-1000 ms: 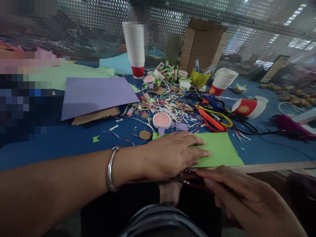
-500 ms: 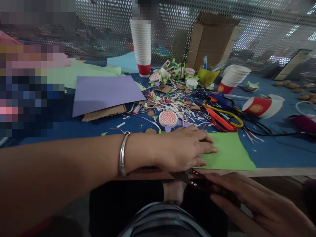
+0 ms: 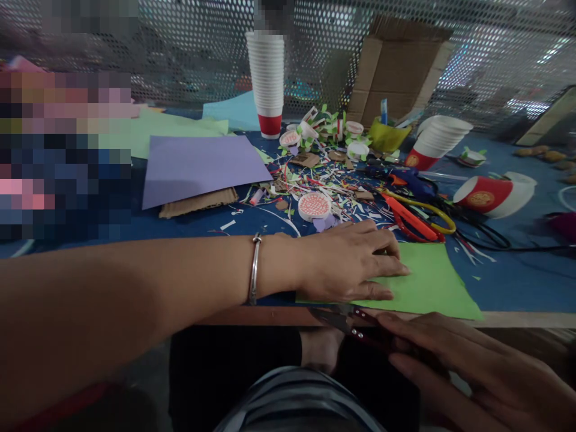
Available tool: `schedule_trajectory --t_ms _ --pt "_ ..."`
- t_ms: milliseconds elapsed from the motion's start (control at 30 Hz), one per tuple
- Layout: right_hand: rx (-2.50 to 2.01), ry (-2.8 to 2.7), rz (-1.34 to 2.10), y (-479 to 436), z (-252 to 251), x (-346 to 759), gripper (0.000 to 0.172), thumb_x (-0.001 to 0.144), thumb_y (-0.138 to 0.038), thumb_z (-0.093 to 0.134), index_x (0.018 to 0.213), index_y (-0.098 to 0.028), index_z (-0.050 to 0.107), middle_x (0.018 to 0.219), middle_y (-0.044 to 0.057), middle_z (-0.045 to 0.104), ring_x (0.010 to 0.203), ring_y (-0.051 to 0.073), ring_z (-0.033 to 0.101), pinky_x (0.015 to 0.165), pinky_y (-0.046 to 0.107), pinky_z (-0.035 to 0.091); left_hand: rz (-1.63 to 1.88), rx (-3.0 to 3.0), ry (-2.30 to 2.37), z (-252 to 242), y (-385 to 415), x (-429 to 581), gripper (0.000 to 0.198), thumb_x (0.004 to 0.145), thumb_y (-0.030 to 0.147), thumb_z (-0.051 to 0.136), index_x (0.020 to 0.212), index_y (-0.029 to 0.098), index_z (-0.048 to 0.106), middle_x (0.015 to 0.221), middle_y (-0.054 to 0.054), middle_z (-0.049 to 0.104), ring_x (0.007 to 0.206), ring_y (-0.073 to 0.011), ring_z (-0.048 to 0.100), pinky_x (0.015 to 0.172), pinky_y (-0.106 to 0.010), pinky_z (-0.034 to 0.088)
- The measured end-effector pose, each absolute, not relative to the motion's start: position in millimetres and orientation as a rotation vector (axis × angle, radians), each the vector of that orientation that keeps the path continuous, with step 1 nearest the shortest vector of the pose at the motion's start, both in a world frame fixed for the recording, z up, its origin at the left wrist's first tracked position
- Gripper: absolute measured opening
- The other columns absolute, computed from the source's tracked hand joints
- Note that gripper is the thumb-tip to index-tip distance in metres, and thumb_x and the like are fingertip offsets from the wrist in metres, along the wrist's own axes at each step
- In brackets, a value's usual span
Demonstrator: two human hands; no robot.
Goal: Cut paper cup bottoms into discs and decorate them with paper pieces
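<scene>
While your left hand (image 3: pixel 346 264) lies palm down with its fingers a little spread, it presses on a bright green sheet of paper (image 3: pixel 438 282) at the near edge of the blue-topped bench (image 3: pixel 526 276). The sheet's near right corner reaches the bench's pale edge strip. Your right hand (image 3: pixel 468 360) is closed around a pair of dark-handled metal scissors (image 3: pixel 355 331), held just in front of that edge, the blades slightly parted and pointing left beneath your left hand. Beyond your left knuckles sits a round white disc with a red pattern (image 3: pixel 314 206), beside a heap of thin paper scraps (image 3: pixel 310 180). To the right of the heap lie orange-and-red handles (image 3: pixel 416 222). Toward the bench's far edge stands a tall stack of white paper cups (image 3: pixel 266 75).
</scene>
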State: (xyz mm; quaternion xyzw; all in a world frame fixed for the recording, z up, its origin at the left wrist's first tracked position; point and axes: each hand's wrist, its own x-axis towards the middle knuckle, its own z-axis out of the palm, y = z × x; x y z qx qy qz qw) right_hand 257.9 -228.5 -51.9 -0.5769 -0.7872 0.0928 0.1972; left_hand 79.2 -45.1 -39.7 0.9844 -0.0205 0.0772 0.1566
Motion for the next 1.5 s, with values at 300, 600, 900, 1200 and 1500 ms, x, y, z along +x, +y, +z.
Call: schedule_trajectory --t_ms 300,600,900,1200,1500 --pt "-1.602 -2.141 0.327 -225 -47 248 0.036 0.091 -0.032 0.067 0.126 -0.036 0.073 0.116 -0.002 0.08 0.095 0.019 0.08 0.084 0.023 0.064 0.268 2.798 -0.02 -44 -47 76 0.051 0.104 0.042 0.045 0.146 0.015 0.057 0.142 -0.013 0.055 0.125 -0.0279 0.048 0.117 -0.041 0.03" --pt "-1.592 -2.171 0.346 -224 -48 250 0.036 0.094 -0.034 0.065 0.129 -0.038 0.07 0.119 -0.007 0.079 0.099 0.015 0.078 0.089 0.019 0.061 0.25 2.786 -0.024 -42 -46 78 0.051 0.104 0.041 0.044 0.146 0.015 0.057 0.141 -0.013 0.055 0.124 -0.0287 0.048 0.117 -0.042 0.031" --pt "-1.571 -2.146 0.39 -224 -48 253 0.034 0.093 -0.035 0.066 0.127 -0.037 0.072 0.119 -0.005 0.079 0.099 0.017 0.079 0.086 0.02 0.062 0.17 2.765 -0.126 -35 -47 67 0.049 0.107 0.03 0.039 0.146 0.005 0.054 0.152 -0.018 0.054 0.14 -0.025 0.049 0.121 -0.038 0.033" --pt "-1.51 -2.13 0.308 -222 -46 243 0.031 0.093 -0.028 0.065 0.123 -0.033 0.072 0.118 -0.005 0.079 0.098 0.015 0.079 0.085 0.017 0.062 0.085 2.788 -0.093 -33 -47 64 0.049 0.107 0.03 0.039 0.151 0.012 0.05 0.158 -0.013 0.049 0.144 -0.0221 0.045 0.124 -0.036 0.027" --pt "-1.478 -2.201 0.314 -222 -48 235 0.033 0.096 -0.025 0.061 0.127 -0.027 0.071 0.122 0.002 0.078 0.103 0.019 0.078 0.09 0.022 0.062 0.033 2.806 -0.054 -29 -51 64 0.049 0.107 0.03 0.039 0.152 0.012 0.049 0.159 -0.012 0.047 0.145 -0.0212 0.043 0.125 -0.035 0.025"
